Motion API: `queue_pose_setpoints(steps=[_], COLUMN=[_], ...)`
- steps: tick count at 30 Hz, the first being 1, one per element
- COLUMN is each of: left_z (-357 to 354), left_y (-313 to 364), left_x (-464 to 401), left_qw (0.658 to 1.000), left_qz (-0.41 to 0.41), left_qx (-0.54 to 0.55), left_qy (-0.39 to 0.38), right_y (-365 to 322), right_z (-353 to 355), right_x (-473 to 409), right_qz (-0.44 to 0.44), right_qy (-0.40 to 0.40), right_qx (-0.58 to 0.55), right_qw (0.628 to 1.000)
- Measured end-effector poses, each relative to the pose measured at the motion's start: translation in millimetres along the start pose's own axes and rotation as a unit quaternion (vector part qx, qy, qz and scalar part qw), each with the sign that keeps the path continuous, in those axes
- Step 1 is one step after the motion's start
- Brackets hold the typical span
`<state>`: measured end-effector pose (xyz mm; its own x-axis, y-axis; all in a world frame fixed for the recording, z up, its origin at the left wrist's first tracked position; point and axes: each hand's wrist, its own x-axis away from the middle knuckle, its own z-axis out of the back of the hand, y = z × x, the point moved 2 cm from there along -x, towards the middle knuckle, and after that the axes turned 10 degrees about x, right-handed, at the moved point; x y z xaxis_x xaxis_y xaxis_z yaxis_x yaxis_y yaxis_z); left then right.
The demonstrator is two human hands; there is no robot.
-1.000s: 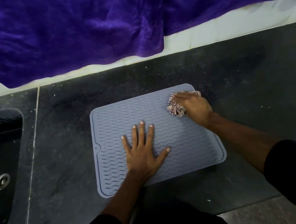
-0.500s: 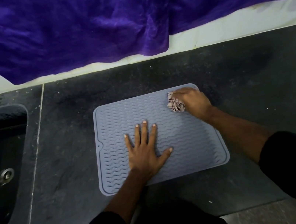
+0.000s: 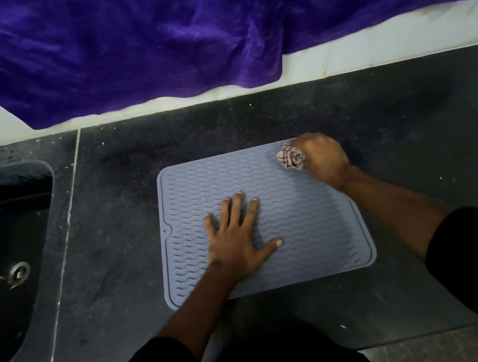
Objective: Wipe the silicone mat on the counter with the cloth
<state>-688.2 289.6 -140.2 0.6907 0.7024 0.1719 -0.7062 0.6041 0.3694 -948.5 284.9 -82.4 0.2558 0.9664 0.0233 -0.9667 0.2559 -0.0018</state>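
From the head view, the grey-blue silicone mat (image 3: 300, 218) lies flat on the dark stone surface (image 3: 411, 128), and everything else is best placed against it. The left hand (image 3: 237, 240) rests on the mat's middle with fingers straight and spread and the palm down, gripping nothing; this looks like a bracing hold, there so the thin, flexible sheet does not slide or bunch under the rubbing. The right hand (image 3: 320, 157) sits at the mat's far right corner, fingers curled round a bunched patterned cloth (image 3: 290, 157) that pokes out on the side toward the mat's centre and touches the wavy ridges. Bunching the cloth probably gives a firm pad that can press into the grooves. Starting at a far corner suggests the wiping is at an early stage, with most of the ridged area yet to cover. Off the mat's left edge, well apart, is a dark sink (image 3: 10, 264) with its drain. Beyond the mat's far edge, purple fabric (image 3: 177, 34) hangs over the white wall.
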Motion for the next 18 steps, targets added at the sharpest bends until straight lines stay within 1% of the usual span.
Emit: queue_pose_setpoints(steps=[2, 4, 5, 8, 10, 12, 14, 18], left_z=[0, 0, 0, 0, 0, 1, 2, 3], left_y=[1, 0, 0, 0, 0, 1, 2, 4], left_x=[-1, -1, -1, -3, -3, -2, -2, -2], left_qw=[1.000, 1.000, 1.000, 1.000, 1.000, 1.000, 1.000, 0.999], left_qz=[0.003, 0.006, 0.007, 0.007, 0.007, 0.008, 0.010, 0.017], left_qx=[-0.004, -0.008, -0.008, -0.006, -0.005, -0.006, -0.004, -0.003], left_qy=[-0.001, -0.004, -0.005, -0.016, -0.025, -0.025, -0.026, -0.039], right_y=[-23, -41, -41, -15, 4, 9, -2, -20], right_z=[1, -3, -5, -6, -3, 3, 4, -6], right_x=[-4, -1, 2, 4, 1, -3, -4, 0], right_qz=[0.038, 0.089, 0.101, 0.103, 0.062, 0.031, 0.049, 0.103], right_qy=[0.015, 0.016, 0.016, 0.010, -0.001, 0.010, 0.021, -0.014], right_qx=[-0.015, -0.001, 0.005, 0.027, 0.022, -0.011, -0.038, 0.020], right_qw=[0.999, 0.996, 0.995, 0.994, 0.998, 0.999, 0.998, 0.994])
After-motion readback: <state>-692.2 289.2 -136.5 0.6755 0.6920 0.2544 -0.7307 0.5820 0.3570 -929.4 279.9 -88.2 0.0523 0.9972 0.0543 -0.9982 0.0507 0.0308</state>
